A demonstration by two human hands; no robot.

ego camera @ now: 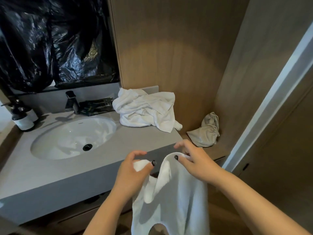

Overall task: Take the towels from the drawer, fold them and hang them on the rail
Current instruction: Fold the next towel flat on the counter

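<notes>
Towel held up in both hands before the table edge.

One white towel [171, 197] hangs long axis vertical, its top edge at the hands, its bottom running out of view below. The left hand [133, 170] pinches one top corner, thumb against curled fingers [140, 152]; the right hand [194, 160] grips the other corner, thumb on the cloth, forefinger raised free. A heap of white towels [145, 110], how many I cannot tell, lies on the table [50, 170] right of the sink [72, 138]. One tap [72, 103], two bottles [23, 116], one cloth bag [205, 133] on a lower shelf.
</notes>
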